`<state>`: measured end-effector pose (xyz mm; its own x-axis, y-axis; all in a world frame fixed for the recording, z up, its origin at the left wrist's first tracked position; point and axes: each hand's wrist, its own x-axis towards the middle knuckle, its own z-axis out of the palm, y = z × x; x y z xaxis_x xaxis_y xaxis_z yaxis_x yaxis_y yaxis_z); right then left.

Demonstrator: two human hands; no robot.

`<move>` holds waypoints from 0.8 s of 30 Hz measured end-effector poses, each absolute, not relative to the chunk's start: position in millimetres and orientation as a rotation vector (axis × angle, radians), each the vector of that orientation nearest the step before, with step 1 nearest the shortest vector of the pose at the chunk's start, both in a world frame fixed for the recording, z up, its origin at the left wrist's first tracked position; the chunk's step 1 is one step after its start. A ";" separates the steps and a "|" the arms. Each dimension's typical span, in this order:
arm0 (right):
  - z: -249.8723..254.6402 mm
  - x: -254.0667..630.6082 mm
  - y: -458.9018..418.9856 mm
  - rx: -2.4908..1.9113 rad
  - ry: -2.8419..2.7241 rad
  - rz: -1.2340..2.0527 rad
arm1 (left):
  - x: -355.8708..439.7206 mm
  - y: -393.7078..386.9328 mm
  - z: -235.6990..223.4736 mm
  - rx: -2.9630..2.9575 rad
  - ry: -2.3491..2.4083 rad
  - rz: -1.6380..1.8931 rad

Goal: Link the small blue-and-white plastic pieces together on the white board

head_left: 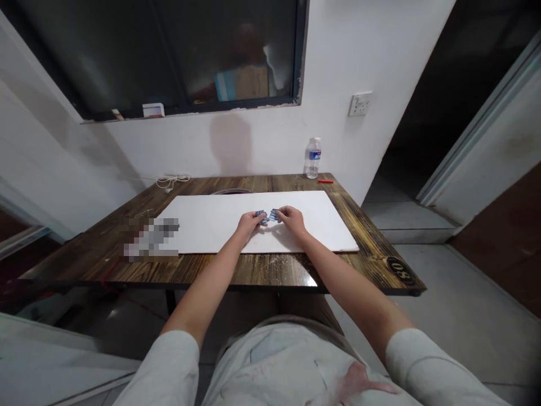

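Observation:
Over the white board (203, 223), my left hand (248, 223) is closed on a small blue-and-white bundle (261, 216), with the thumb on top. Facing it, my right hand (293, 217) pinches a small blue-and-white striped piece (274, 215). The two items are close together, with a narrow gap between them. Both are too small to tell their exact kind. Parts of them are hidden behind my fingers.
The board lies on a dark wooden table (253, 270). A plastic bottle (313, 159) and a red pen-like stick (325, 181) are at the back right. A coiled white cable (171, 180) lies at the back left. Something blurred out (154, 239) covers the board's left end.

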<state>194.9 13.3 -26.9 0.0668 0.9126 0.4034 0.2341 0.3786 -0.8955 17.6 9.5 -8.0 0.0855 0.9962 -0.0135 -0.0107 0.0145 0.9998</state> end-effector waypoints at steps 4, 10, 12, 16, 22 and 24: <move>-29.3 194.0 15.3 -1.110 -1.463 0.763 | 16.0 10.5 -5.6 1.209 1.202 1.241; -31.9 191.2 15.2 -1.201 -1.648 0.614 | 13.3 11.5 -3.9 1.186 1.312 1.312; -31.5 191.9 14.3 -1.260 -1.747 0.480 | 12.6 12.9 -5.4 1.172 1.315 1.317; -29.5 195.4 11.9 -1.373 -1.789 0.226 | 11.7 15.5 -9.5 1.178 1.307 1.309; -26.9 194.7 11.7 -1.294 -1.784 0.237 | 11.9 14.0 -10.4 1.235 1.295 1.283; -26.8 193.0 12.2 -1.211 -1.820 0.279 | 12.4 12.9 -9.6 1.263 1.296 1.265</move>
